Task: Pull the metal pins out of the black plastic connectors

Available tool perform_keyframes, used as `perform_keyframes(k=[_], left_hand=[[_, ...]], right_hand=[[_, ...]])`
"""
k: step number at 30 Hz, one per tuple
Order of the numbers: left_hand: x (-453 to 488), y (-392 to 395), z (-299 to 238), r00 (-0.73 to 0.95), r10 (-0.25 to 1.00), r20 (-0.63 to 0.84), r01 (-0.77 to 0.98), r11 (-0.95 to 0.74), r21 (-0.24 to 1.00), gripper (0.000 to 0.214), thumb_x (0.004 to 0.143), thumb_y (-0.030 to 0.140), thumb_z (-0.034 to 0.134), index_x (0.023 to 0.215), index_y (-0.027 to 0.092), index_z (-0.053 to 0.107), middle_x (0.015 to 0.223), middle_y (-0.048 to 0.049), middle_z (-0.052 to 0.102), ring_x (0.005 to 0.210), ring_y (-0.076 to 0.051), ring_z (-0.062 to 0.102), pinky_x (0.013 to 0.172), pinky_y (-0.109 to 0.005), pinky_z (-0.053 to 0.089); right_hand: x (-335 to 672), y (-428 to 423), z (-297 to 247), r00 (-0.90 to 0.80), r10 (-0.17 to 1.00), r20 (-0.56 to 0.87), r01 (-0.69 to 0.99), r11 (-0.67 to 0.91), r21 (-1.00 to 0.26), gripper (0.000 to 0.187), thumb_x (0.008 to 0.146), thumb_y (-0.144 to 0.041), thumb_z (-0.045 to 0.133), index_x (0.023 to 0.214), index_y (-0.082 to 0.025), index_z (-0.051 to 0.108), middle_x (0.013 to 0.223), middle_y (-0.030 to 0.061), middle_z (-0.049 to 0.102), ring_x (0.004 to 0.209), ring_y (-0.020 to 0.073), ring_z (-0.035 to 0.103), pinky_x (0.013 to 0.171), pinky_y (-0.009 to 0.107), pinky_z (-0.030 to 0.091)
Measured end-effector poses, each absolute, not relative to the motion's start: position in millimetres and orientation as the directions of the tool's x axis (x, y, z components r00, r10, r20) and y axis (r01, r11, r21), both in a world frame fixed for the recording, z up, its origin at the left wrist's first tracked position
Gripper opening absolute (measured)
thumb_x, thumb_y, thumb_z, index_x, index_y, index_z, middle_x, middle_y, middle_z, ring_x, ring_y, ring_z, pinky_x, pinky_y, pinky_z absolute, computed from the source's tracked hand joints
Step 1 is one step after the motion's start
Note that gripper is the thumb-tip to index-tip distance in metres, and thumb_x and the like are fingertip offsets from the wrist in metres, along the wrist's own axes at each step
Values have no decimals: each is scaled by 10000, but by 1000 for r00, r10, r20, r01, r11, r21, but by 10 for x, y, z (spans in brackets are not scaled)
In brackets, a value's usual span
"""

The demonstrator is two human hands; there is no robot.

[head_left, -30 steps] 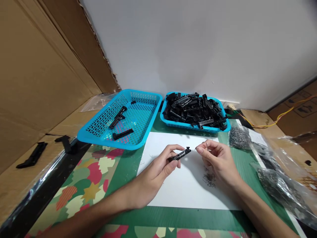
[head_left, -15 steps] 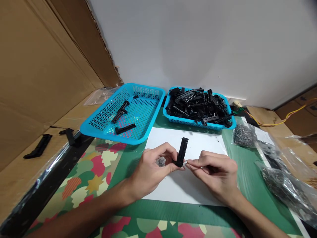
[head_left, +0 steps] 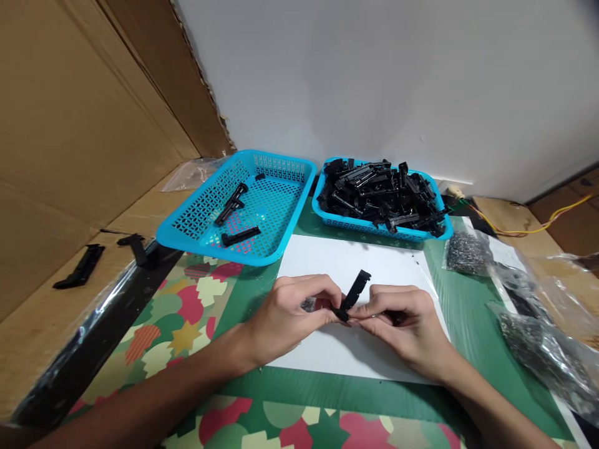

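Over the white sheet (head_left: 322,349), my left hand (head_left: 294,312) pinches a narrow black plastic part (head_left: 357,290) by its lower end. The part's long body leans up and to the right. My right hand (head_left: 402,318) has its thumb and index finger closed against that same lower end. Whatever small thing sits between the right fingertips is hidden now. Behind my left fingers, a little pile of small grey metal pieces (head_left: 307,304) shows on the sheet.
A blue basket (head_left: 274,255) at back left holds a few black parts. Another blue basket (head_left: 346,223) is heaped with them. Clear bags of small metal pieces (head_left: 468,252) lie at right. Two black parts (head_left: 84,268) rest at far left. Cardboard (head_left: 93,112) and wires (head_left: 528,232) border the table.
The black part has tilted from nearly upright to leaning right. My right fingertips, which held a thin pale piece slightly apart from it, now touch it. The view has shifted a little.
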State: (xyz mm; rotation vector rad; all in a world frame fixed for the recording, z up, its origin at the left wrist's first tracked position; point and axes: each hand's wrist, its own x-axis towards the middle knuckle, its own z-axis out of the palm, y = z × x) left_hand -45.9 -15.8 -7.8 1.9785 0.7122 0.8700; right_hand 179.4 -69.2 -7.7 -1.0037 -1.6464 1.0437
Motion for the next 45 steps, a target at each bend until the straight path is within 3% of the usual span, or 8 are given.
perform_keyframes(k=[5,16,20,26,30,34,40,45], left_hand=[[-481,-140,-96,670,679,300,147,-517,843,231,830,-43,716,893,179,710,790,43,699,680,-76,613,647,-162,474],[-375,-197,-15,611,792,-6,4,4,1000,184,877,181,795,910,193,615,790,26,666,689,-125,713,590,-187,555],[-406,-160,-29,618,776,128,121,-255,959,184,921,294,805,989,189,670,878,-12,715,720,-131,675,627,-224,548],[-444,-80,-115,641,661,390,271,-670,691,137,977,237,745,1094,167,730,1026,-64,773,946,-187,693,837,-309,542],[-452,-77,-201,683,614,395,327,-742,586,133,1004,246,709,1102,168,751,957,-53,799,861,-196,686,819,-348,527],[-457,-96,-214,695,610,382,364,-756,544,123,1003,257,709,1066,169,768,937,-63,802,850,-211,673,792,-360,518],[-443,-129,-188,712,571,409,358,-796,488,135,1003,244,707,1111,183,758,987,-54,816,847,-207,687,793,-365,501],[-411,-146,-194,697,570,434,348,-799,490,88,1006,248,704,1016,181,760,931,-36,823,816,-196,705,736,-350,462]], right_hand=[[1798,-679,-35,-280,940,194,142,240,-960,45,889,-231,856,848,-213,850,790,34,810,654,125,685,583,217,470],[1882,-683,18,-208,920,332,285,381,-879,79,955,-238,773,973,-226,849,759,38,781,572,134,613,507,252,428],[1932,-674,-21,-241,879,411,368,475,-800,137,984,-171,704,982,-221,832,704,14,720,541,117,553,499,245,394],[1982,-611,-50,-301,877,376,506,481,-717,157,1015,-182,651,1040,-202,805,725,10,663,570,121,570,540,239,443],[2000,-581,-33,-291,910,294,570,412,-711,278,1077,-199,526,1239,-220,751,962,81,694,808,181,679,705,286,563],[1985,-587,-57,-283,871,402,557,490,-670,292,1064,-169,536,1221,-264,764,1121,104,719,1008,227,719,834,351,607],[1814,-662,-41,-2,933,361,470,319,-823,105,1012,-229,671,968,-235,766,914,33,813,772,186,784,734,277,645],[1699,-669,-45,-6,958,288,406,265,-874,138,1009,-239,664,902,-211,746,849,31,805,725,176,784,678,247,643]])
